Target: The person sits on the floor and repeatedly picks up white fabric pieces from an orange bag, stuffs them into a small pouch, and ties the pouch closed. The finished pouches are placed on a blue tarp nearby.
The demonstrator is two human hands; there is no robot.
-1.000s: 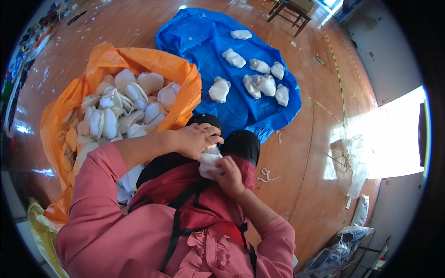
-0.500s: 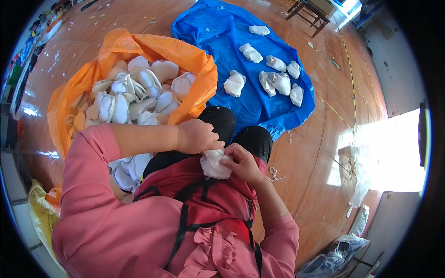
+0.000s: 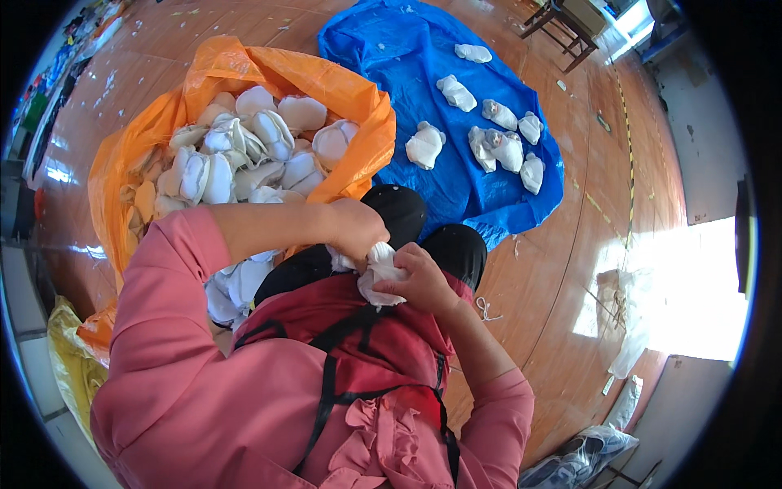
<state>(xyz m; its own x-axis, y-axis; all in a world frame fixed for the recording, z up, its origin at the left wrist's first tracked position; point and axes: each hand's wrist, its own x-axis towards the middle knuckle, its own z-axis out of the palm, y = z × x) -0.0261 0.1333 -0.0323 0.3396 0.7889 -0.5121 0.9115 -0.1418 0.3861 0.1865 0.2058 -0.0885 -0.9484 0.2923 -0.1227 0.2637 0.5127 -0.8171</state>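
Over my lap, both hands work on a soft white cloth bundle (image 3: pixel 380 275), loose and crumpled. My left hand (image 3: pixel 358 232) is closed over its upper left part, and some white material pokes out below the fingers. From the other side my right hand (image 3: pixel 422 279) pinches the bundle between thumb and fingers. To the left of my knees lies an orange sack (image 3: pixel 358 106), its mouth spread wide, full of white and beige rounded pads (image 3: pixel 273 134). Several similar-looking white bundles (image 3: pixel 425 146) rest apart on a blue sheet (image 3: pixel 383 69) beyond my knees.
More white pads (image 3: pixel 238 287) lie beside my left thigh. A yellow bag (image 3: pixel 73 350) is at the lower left. On the tiled floor (image 3: pixel 546 301) to the right lies a white string (image 3: pixel 486 309). Plastic bags (image 3: pixel 582 456) sit by the wall; a wooden stool (image 3: pixel 566 28) stands far off.
The compact bundle in my hands has become looser and longer, with material now showing below my left hand. My left hand has shifted slightly up. The whole view has moved a little.
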